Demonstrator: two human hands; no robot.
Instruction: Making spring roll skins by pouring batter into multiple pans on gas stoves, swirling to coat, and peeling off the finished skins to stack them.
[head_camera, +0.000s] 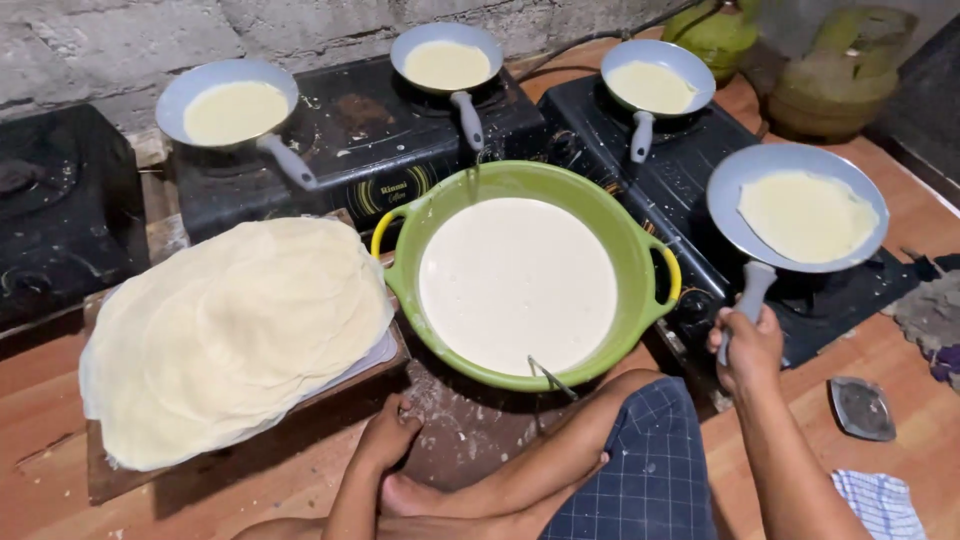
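Landmark = green batter basin (640, 255), w/ yellow handles, full of pale batter, metal ladle handle (550, 378) poking up at its near rim. R hand (748, 348) just right of basin, fingers wrapped tight round grey handle of the nearest grey pan (728, 200); that pan sits to basin's right over a black stove, thin pale crepe (808, 216) lying in it, slightly off-centre toward pan's far-right side. L hand (388, 438) near-left of basin, resting on the floury floor, fingers curled in loosely, holding nothing, close by the board edge. Left of basin: stack of finished crepes (235, 335) piled on a wooden board (110, 480). Behind basin, three more grey pans, each w/ batter round: one far-left (232, 105), one straight behind (446, 58), one behind-right (657, 80), all on black gas stoves (370, 150). Small metal dish (862, 407) & checked cloth (880, 500) on floor, well right of basin. Person's knee in blue checked shorts (650, 460) just in front of basin.
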